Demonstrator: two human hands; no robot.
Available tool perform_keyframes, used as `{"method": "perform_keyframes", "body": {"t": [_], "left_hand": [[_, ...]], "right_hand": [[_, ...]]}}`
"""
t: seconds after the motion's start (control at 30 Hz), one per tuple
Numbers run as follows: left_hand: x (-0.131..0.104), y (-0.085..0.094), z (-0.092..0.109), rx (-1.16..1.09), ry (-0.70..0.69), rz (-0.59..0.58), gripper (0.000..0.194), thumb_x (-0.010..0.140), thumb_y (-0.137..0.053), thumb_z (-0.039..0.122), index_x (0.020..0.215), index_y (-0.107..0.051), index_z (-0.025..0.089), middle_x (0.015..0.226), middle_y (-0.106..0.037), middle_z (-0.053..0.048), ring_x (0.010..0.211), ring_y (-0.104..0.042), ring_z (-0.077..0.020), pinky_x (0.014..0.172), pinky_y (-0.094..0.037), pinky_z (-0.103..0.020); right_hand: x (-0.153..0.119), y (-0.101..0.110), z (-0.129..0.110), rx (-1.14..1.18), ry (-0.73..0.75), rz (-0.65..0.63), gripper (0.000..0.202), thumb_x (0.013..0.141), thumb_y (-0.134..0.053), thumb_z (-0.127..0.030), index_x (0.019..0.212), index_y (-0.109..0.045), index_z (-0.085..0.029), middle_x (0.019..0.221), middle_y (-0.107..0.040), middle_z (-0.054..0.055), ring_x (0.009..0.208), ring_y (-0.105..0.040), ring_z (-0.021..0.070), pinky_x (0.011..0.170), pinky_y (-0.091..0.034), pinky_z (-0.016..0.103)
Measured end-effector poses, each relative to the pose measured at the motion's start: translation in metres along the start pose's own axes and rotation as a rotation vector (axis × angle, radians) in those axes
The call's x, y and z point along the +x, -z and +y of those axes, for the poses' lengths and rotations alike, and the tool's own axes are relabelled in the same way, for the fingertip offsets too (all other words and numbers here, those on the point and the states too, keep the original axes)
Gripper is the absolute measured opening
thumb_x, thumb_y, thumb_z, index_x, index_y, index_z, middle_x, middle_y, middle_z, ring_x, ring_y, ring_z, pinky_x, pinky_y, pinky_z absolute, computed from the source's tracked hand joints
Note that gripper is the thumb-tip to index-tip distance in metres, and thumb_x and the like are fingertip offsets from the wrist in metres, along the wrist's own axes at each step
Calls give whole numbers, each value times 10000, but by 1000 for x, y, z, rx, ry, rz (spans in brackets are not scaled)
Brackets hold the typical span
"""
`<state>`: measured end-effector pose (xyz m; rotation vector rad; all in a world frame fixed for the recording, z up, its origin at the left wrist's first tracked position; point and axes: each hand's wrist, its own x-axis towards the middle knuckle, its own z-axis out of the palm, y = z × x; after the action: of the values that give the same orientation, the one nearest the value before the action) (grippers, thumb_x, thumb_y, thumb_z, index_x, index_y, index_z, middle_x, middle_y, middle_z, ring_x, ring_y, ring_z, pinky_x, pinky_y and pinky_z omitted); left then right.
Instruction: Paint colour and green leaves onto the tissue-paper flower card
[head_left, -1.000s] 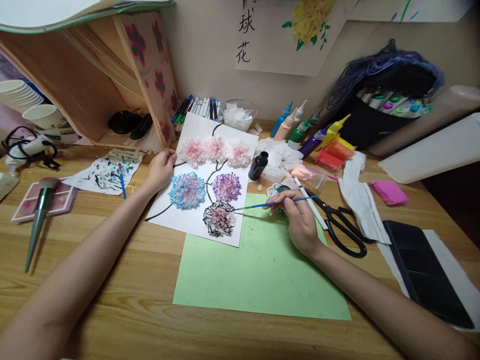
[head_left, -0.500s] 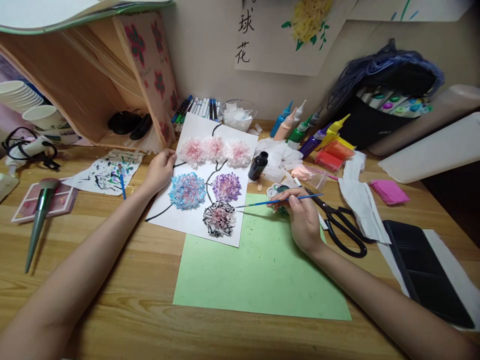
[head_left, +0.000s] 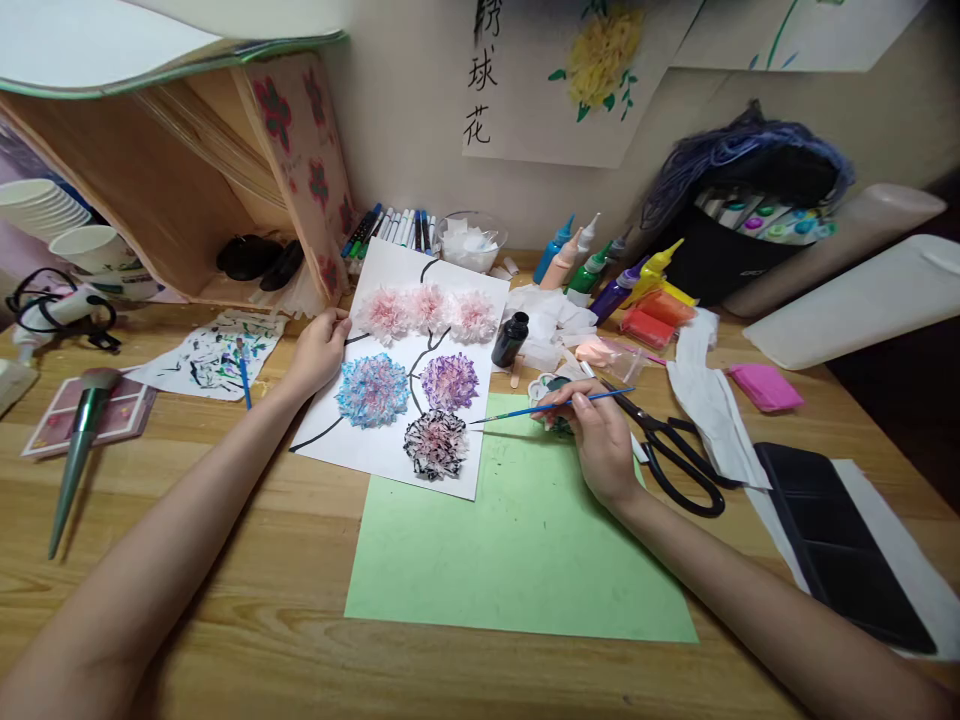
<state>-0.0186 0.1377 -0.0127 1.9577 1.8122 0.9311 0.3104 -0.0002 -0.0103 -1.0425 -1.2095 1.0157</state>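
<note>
A white sheet of paper (head_left: 352,455) carries raised tissue-like flowers on painted black stems. Three are pale pink, one is a blue flower (head_left: 373,390), one a purple flower (head_left: 450,382), and the lowest is a black-edged flower (head_left: 436,444). My left hand (head_left: 321,348) grips the sheet at its left edge, the fingertips partly hidden. In my right hand (head_left: 600,435) is a thin blue paintbrush (head_left: 517,411), its tip just right of the black-edged flower; whether it touches the paper I cannot tell. Behind my right fingers sits a paint-stained palette (head_left: 555,425), mostly covered.
A green sheet (head_left: 517,560) lies partly under the paper. Close by stand an open black bottle (head_left: 511,338) and black-handled scissors (head_left: 682,480). Several paint bottles (head_left: 589,272) are behind. At left are a large makeup brush (head_left: 79,470) and a stained tissue (head_left: 210,355).
The whole view has shifted slightly. Both hands keep nearly the same places, with the paintbrush tip still beside the black-edged flower.
</note>
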Motion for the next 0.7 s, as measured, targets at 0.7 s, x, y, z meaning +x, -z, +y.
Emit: {"method": "perform_keyframes", "body": {"t": [0.7], "left_hand": [[1, -2, -5, -5, -2, 10, 189, 810, -383, 342, 830, -513, 206, 839, -613, -68, 838, -574, -238, 769, -435, -332]], "right_hand": [[-3, 1, 2, 33, -14, -156, 178, 917, -432, -303, 854, -570, -210, 827, -595, 18, 739, -583, 137, 641, -450, 279]]}}
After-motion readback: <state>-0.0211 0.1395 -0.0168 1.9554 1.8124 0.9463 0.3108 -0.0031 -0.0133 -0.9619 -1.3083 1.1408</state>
